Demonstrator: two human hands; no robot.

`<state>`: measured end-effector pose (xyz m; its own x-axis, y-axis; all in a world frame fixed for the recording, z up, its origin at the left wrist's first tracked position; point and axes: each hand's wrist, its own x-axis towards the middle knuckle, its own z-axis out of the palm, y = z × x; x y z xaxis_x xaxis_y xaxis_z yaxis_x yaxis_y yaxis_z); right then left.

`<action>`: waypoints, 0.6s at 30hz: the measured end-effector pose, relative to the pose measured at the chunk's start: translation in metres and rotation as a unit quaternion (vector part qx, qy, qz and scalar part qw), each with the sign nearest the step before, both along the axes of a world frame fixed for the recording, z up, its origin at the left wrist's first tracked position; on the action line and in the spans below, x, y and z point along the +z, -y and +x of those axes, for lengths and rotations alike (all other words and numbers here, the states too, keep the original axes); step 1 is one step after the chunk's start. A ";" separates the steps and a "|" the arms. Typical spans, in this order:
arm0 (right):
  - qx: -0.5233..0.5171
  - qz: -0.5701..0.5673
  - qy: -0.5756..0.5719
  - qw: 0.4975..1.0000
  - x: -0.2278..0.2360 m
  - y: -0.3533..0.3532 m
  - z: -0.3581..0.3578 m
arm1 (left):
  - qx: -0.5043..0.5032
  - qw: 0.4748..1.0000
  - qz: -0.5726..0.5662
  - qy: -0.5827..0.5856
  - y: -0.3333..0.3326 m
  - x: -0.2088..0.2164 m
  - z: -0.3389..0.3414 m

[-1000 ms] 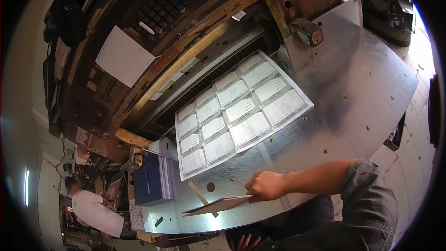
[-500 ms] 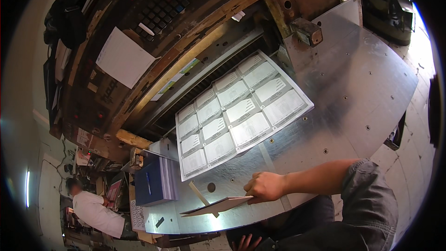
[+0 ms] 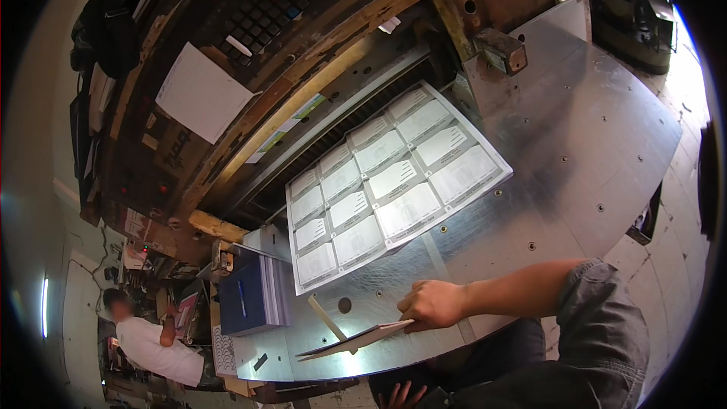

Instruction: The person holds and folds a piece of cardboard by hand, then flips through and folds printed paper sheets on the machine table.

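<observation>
My right hand [image 3: 435, 304] is closed, its fingers pinching the right end of a thin flat board [image 3: 356, 339] with a pale upper edge. The board is seen nearly edge-on above the metal table's near edge. A narrow pale strip [image 3: 327, 318] meets the board and slants across the tabletop; whether it is joined to the board I cannot tell. Beyond lies a large printed sheet [image 3: 379, 182], perhaps a stack, with a grid of grey and white panels, partly under the machine's opening. At the bottom edge, fingers of my left hand [image 3: 403, 395] show spread apart, with nothing visible in them.
A bare metal table [image 3: 560, 197] with small round studs extends right. A dark blue stack of books [image 3: 250, 295] with a pen on top stands left. Behind rises a machine panel with a keypad [image 3: 265, 26] and white paper [image 3: 201, 95]. Another person [image 3: 159, 348] works at far left.
My right hand and the board stay almost still, the board tilting very slightly. The printed sheet has not moved. The other person's arm has lifted at the far left.
</observation>
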<state>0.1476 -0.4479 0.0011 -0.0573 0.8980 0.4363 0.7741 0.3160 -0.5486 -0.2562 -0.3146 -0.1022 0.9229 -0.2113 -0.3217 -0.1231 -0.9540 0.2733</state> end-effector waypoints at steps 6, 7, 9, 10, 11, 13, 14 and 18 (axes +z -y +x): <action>-0.010 -0.031 0.022 0.999 -0.003 -0.001 0.000 | 0.023 0.999 -0.003 -0.034 0.003 0.007 0.004; -0.010 -0.035 0.022 0.999 -0.002 -0.001 0.000 | 0.013 0.997 0.009 -0.075 0.002 0.006 0.004; -0.012 -0.039 0.022 0.999 -0.002 -0.001 0.000 | 0.017 0.999 -0.005 -0.033 0.003 0.005 0.002; -0.012 -0.042 0.024 0.999 -0.001 0.000 0.000 | 0.022 1.000 -0.019 0.009 0.004 0.006 0.001; -0.012 -0.044 0.025 0.999 -0.001 0.000 0.000 | 0.021 1.000 -0.019 0.009 0.006 0.009 0.003; -0.012 -0.045 0.023 0.999 -0.003 -0.001 0.000 | 0.093 0.993 -0.051 -0.049 0.009 0.016 0.007; -0.011 -0.047 0.022 0.999 -0.003 -0.001 -0.001 | 0.092 0.993 -0.051 -0.049 0.007 0.011 0.004; -0.011 -0.041 0.020 0.999 -0.001 0.000 0.000 | -0.006 1.000 0.001 -0.012 -0.002 -0.001 0.000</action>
<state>0.1474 -0.4476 0.0000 -0.0519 0.9318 0.3592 0.8019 0.2532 -0.5411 -0.2563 -0.3126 -0.1029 0.9123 -0.2215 -0.3445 -0.1279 -0.9531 0.2742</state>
